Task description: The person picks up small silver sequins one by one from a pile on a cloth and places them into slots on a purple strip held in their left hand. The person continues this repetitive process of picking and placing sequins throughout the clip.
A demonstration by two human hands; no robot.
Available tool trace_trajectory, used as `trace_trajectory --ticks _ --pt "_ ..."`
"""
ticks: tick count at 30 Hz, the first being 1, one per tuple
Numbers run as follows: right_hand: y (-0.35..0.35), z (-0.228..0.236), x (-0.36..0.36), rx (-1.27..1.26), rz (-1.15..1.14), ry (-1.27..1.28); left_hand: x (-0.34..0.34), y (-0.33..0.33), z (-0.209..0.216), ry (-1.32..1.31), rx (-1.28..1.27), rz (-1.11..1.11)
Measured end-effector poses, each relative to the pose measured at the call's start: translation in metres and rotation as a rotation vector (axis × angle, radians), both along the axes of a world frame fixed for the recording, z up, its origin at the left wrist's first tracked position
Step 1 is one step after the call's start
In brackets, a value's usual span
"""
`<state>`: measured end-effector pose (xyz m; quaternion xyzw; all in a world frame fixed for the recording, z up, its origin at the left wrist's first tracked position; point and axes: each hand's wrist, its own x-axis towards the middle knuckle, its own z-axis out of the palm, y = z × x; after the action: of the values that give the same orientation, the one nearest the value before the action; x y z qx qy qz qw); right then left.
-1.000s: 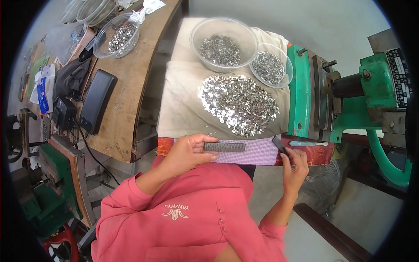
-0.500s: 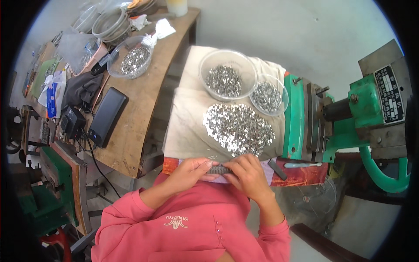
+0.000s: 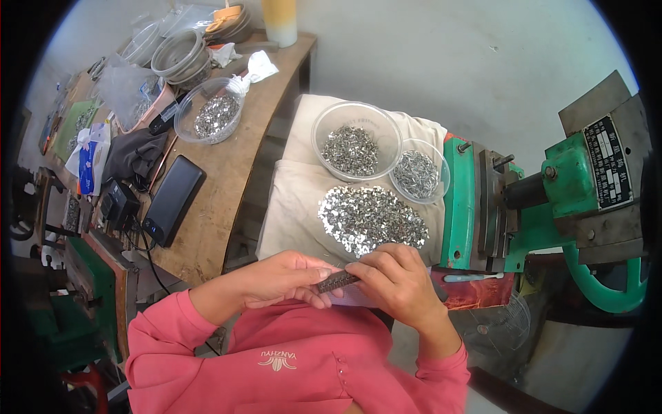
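Between my two hands is a short dark metal bar point(image 3: 336, 281) with a row of notches along it, tilted up to the right. My left hand point(image 3: 293, 278) pinches its left end with the thumb on top and the fingers beneath. My right hand point(image 3: 394, 279) grips the right end, thumb and fingers closed round it. Just beyond lies a pile of small shiny metal pieces point(image 3: 372, 219) on a beige cloth point(image 3: 286, 214). Behind the pile stand a large clear tub point(image 3: 357, 141) of similar small pieces and a smaller clear tub point(image 3: 417, 174) of thin metal parts.
A green hand press point(image 3: 458, 214) stands at the right. On the wooden table point(image 3: 214, 221) at the left are a black power bank point(image 3: 176, 199), a black adapter point(image 3: 118, 205) with a cable, a dark cloth point(image 3: 138, 157) and a clear bowl point(image 3: 214, 114) of metal pieces.
The notched bar has been lifted off the near edge and tilted, with both hands holding it. My left hand has opened out a little along it. The whole view has shifted slightly.
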<state>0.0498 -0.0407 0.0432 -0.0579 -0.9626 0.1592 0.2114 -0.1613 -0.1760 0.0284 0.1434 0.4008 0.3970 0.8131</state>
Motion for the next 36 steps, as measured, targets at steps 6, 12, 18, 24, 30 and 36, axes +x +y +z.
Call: trace_trajectory --ticks 6,12,18,24,30,36 --pt "0.007 0.01 -0.002 0.055 -0.109 0.232 -0.009 0.017 0.021 0.066 0.053 0.024" --pt "-0.01 -0.006 0.034 0.007 -0.334 0.401 -0.037 0.044 0.044 0.192 0.198 0.213" --pt "-0.033 -0.048 0.072 -0.167 -0.532 0.379 -0.062 0.102 0.053 0.562 0.406 0.278" --pt "-0.052 -0.061 0.082 -0.21 -0.64 0.324 -0.062 0.149 0.012 1.872 0.777 0.058" --pt "-0.045 -0.061 0.076 -0.163 -0.604 0.322 -0.068 0.113 0.019 1.412 0.773 0.214" --pt "-0.04 -0.059 0.069 -0.181 -0.523 0.362 -0.036 0.028 0.023 0.511 0.275 0.091"
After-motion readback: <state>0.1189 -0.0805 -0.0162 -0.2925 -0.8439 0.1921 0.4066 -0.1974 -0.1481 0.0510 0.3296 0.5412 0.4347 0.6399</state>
